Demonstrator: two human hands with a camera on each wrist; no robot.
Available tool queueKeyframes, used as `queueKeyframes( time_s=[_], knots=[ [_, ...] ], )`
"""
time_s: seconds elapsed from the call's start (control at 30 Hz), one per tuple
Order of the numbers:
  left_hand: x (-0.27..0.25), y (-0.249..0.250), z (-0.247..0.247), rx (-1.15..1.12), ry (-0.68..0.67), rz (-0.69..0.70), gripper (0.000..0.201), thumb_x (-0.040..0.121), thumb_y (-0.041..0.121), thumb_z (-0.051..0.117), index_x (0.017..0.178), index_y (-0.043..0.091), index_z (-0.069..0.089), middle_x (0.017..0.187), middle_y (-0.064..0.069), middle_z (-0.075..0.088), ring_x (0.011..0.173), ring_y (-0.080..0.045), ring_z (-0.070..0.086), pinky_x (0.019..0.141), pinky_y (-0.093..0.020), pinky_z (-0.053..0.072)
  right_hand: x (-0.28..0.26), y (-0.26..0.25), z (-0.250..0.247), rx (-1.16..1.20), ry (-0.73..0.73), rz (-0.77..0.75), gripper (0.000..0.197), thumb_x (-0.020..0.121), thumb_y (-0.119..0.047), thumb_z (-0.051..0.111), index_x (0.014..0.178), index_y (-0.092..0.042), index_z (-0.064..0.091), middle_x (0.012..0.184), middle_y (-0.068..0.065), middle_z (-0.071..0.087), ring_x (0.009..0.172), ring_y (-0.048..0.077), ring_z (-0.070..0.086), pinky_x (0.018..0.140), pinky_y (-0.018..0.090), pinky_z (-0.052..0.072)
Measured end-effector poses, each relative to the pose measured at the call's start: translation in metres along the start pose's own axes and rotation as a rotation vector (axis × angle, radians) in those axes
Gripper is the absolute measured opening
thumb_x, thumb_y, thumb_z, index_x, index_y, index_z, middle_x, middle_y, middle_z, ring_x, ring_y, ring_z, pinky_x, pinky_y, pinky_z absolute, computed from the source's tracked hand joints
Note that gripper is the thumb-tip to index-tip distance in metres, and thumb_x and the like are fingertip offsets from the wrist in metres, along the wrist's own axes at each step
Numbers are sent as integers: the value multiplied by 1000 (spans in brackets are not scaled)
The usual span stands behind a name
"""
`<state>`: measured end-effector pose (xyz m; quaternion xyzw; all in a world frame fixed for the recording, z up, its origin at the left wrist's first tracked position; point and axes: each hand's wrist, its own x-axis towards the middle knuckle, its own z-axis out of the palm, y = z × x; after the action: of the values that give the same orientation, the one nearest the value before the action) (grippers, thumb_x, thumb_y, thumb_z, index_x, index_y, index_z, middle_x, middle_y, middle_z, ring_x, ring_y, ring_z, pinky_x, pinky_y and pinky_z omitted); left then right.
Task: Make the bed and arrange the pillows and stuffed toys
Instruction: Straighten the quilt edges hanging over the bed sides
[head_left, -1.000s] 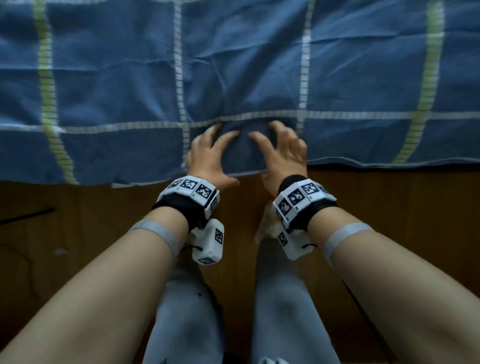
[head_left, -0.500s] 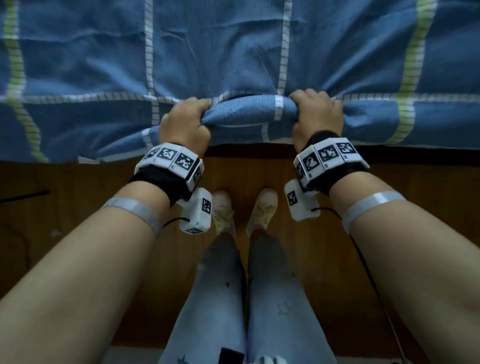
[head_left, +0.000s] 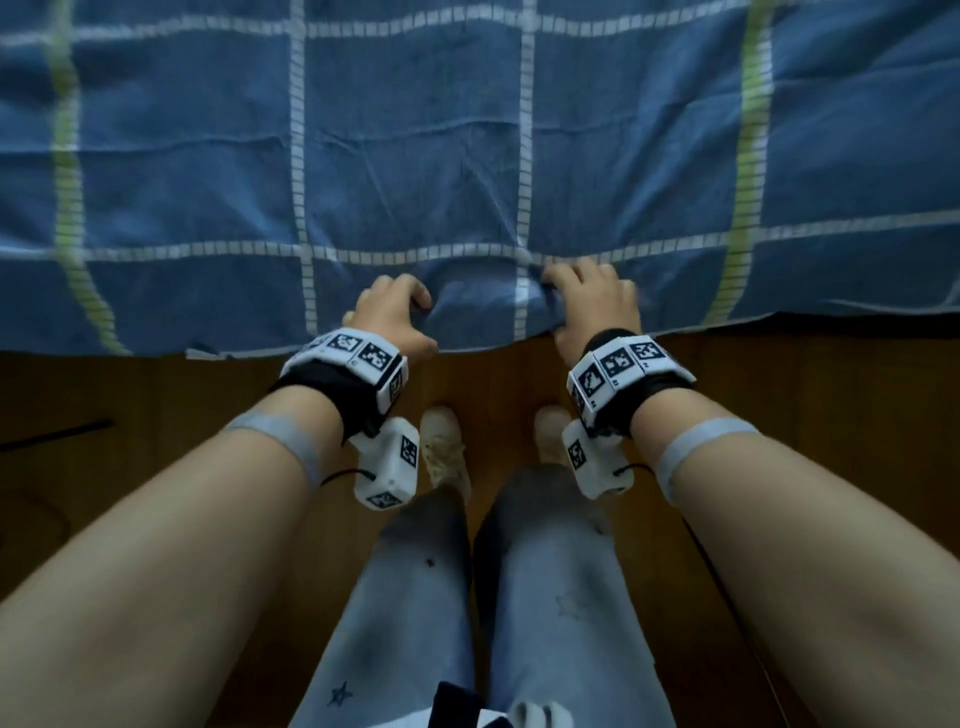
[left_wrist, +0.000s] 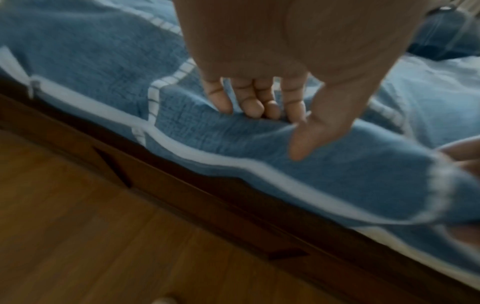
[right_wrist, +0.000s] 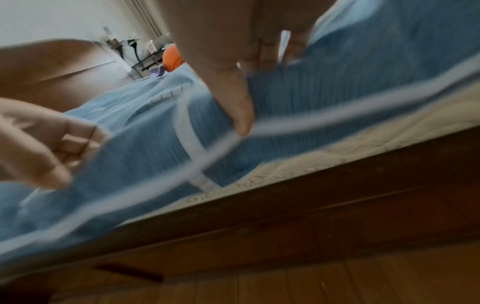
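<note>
Both hands grip the blanket (head_left: 415, 171) hem: left hand (head_left: 390, 315) and right hand (head_left: 592, 303) curled on it, the blanket's long edge running sideways between them.

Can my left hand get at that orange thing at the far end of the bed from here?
Probably not. The orange thing lies far off beyond the blue blanket, while the left hand grips the blanket's near edge beside the right hand.
</note>
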<state>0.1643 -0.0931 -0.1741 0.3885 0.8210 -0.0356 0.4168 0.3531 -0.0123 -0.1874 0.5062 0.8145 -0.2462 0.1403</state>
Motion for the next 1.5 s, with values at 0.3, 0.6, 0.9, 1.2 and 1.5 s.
queueKeyframes(
  time_s=[0.3,0.6,0.9,1.2,1.5],
  knots=[
    [-8,146,77,-115,126,284,71,59,22,76,125,34,52,137,3,40,128,-23,35,107,-45,32,-14,133,-25,1,70,99,99,64,3,63,140,-42,20,153,6,4,142,27,0,116,44,-2],
    [2,228,143,71,239,-101,104,69,23,76,139,56,7,154,-2,1,143,-32,3,117,-53,2,-19,241,-46,-156,4,-9,107,71,-7,69,146,-42,1,155,7,-4,143,29,-5,116,47,-2],
    [25,219,102,104,355,155,45,81,-2,47,122,15,56,124,-14,54,119,-33,46,100,-45,38,3,253,-64,-147,123,18,69,76,-6,56,137,-28,32,144,10,28,134,31,22,109,45,14],
    [2,214,122,-31,354,93,47,80,-4,46,120,17,60,123,-11,58,119,-30,48,103,-40,37,-14,248,-57,-68,184,58,36,81,3,46,114,-9,55,116,11,58,112,31,48,104,42,29],
    [-20,207,125,-27,49,55,54,66,15,80,115,19,58,112,-8,50,111,-28,51,98,-45,44,-36,263,-63,-50,19,6,50,81,-6,59,127,-22,47,130,5,47,122,27,40,101,38,31]
  ],
)
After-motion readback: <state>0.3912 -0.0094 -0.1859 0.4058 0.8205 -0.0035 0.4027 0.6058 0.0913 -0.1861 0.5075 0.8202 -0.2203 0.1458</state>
